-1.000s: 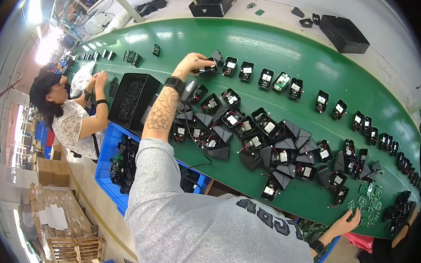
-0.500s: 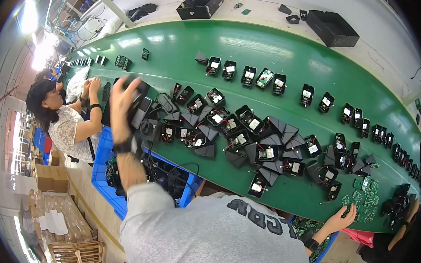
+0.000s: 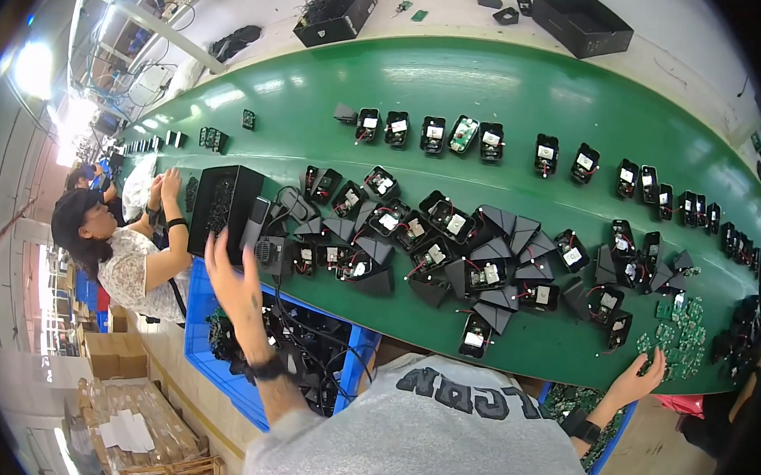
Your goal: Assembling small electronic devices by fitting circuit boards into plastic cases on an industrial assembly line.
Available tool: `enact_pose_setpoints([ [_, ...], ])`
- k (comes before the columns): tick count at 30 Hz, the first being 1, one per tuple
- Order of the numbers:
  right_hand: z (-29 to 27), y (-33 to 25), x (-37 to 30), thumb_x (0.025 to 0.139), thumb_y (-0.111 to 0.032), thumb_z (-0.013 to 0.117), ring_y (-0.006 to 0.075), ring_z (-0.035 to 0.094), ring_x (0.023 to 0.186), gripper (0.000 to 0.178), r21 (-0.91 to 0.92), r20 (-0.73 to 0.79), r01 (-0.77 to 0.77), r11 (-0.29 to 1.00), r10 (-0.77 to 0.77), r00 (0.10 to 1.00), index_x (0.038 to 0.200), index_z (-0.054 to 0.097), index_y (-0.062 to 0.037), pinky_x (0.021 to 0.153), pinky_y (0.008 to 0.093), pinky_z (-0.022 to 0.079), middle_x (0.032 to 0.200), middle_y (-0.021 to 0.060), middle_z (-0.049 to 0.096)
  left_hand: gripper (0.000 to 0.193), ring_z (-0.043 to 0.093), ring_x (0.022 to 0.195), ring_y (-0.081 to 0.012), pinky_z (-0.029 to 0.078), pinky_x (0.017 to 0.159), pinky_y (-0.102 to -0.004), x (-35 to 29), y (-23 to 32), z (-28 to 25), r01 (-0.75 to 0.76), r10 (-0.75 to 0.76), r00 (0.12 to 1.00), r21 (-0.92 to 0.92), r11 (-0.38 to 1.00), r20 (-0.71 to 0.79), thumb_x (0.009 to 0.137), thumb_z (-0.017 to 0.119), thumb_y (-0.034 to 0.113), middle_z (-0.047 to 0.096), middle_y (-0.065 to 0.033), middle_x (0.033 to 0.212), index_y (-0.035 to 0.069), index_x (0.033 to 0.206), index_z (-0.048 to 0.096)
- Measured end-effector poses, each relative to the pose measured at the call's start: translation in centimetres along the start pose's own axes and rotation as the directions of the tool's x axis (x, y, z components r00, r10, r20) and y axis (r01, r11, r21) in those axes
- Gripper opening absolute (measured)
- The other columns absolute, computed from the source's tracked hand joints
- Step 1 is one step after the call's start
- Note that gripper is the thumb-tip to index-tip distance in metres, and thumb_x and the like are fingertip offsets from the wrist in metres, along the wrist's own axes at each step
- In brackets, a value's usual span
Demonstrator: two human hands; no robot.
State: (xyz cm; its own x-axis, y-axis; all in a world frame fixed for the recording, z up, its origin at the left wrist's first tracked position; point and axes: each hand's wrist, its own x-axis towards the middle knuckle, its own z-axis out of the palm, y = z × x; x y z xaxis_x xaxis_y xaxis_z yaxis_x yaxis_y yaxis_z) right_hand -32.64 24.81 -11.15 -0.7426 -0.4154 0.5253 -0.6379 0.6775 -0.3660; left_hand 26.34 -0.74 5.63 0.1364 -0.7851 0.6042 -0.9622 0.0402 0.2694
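My left hand point(image 3: 236, 291) is raised at the near left edge of the green table, fingers spread, with nothing visible in it. Just beyond its fingertips stands an open black box point(image 3: 246, 187) with small black parts inside. My right hand point(image 3: 637, 380) rests at the near right edge, thumb and fingers apart, beside a spread of small green circuit boards point(image 3: 686, 339). Between my hands lie several black plastic housings point(image 3: 486, 274) with red wires and white labels inside, mixed with dark wedge-shaped covers point(image 3: 496, 220).
Along the middle of the table point(image 3: 460, 77) runs a row of open housings point(image 3: 433, 134). Below the near edge are a blue bin point(image 3: 216, 362) of black parts and cables, and another bin of circuit boards point(image 3: 569, 401). A co-worker point(image 3: 122, 252) sits at left. Black boxes point(image 3: 582, 25) stand on the far ledge.
My left hand has drawn back from over the black box toward the near table edge, uncovering the box. My right hand stays by the circuit boards. The view has shifted slightly.
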Motion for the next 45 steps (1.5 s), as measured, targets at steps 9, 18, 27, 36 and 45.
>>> enact_pose_setpoints([
  [9, -1.3, -0.3, -0.3, 0.092, -0.016, 0.055, 0.0286, 0.05, 0.119, 0.03, 0.02, -0.033, -0.041, 0.999, 0.042, 0.999, 0.119, 0.06, -0.0047, 0.102, 0.0402, 0.037, 0.127, 0.0111, 0.056, 0.118, 0.023, 0.132, -0.0576, 0.03, 0.105, -0.0596, 12.3, 13.5, 22.4, -0.174, 0.223, 0.647, -0.144, 0.974, 0.729, 0.057, 0.075, 0.071, 0.018, -0.0378, 0.145, 0.025, 0.15, 0.02],
  [18, -1.3, -1.0, -0.6, 0.09, -0.012, 0.057, 0.0278, 0.052, 0.117, 0.027, 0.054, -0.047, -0.077, 0.996, 0.079, 0.996, 0.115, 0.063, -0.004, 0.1, 0.0393, 0.038, 0.124, 0.0098, 0.059, 0.092, 0.014, 0.136, -0.0504, 0.029, 0.097, -0.071, 12.2, 15.5, 26.1, -0.148, 0.117, 0.647, -0.027, 0.989, 0.754, 0.058, 0.076, 0.066, 0.023, -0.025, 0.148, 0.028, 0.136, 0.046],
  [27, -1.2, -1.6, 0.2, 0.09, -0.013, 0.057, 0.0282, 0.053, 0.116, 0.027, 0.049, -0.041, -0.073, 0.996, 0.075, 0.996, 0.114, 0.063, -0.0039, 0.099, 0.0395, 0.039, 0.124, 0.0105, 0.059, 0.063, 0.012, 0.136, -0.0502, 0.029, 0.099, -0.0684, 11.7, 15.2, 29.5, -0.164, 0.23, 0.677, -0.162, 0.973, 0.699, 0.065, 0.07, 0.05, 0.022, -0.0211, 0.149, 0.028, 0.123, 0.059],
  [36, -1.3, -1.6, -0.3, 0.09, -0.013, 0.057, 0.0282, 0.053, 0.116, 0.027, 0.044, -0.044, -0.076, 0.996, 0.078, 0.996, 0.114, 0.063, -0.0033, 0.099, 0.0393, 0.04, 0.124, 0.0104, 0.059, 0.047, 0.035, 0.127, -0.045, 0.04, 0.099, -0.0551, 12.1, 14.5, 28.8, -0.168, 0.203, 0.806, -0.113, 0.979, 0.556, 0.067, 0.074, 0.043, 0.034, -0.0189, 0.141, 0.023, 0.109, 0.067],
  [45, -1.0, -1.5, -0.1, 0.09, -0.014, 0.057, 0.0279, 0.053, 0.115, 0.027, 0.045, -0.043, -0.06, 0.997, 0.062, 0.997, 0.113, 0.064, -0.0035, 0.099, 0.039, 0.04, 0.123, 0.0103, 0.06, 0.037, 0.056, 0.095, -0.0376, 0.046, 0.09, -0.0436, 13.8, 7.5, 30.0, -0.108, 0.254, 0.844, -0.313, 0.943, 0.472, 0.07, 0.067, 0.028, 0.061, -0.0261, 0.093, 0.007, 0.1, 0.064],
])
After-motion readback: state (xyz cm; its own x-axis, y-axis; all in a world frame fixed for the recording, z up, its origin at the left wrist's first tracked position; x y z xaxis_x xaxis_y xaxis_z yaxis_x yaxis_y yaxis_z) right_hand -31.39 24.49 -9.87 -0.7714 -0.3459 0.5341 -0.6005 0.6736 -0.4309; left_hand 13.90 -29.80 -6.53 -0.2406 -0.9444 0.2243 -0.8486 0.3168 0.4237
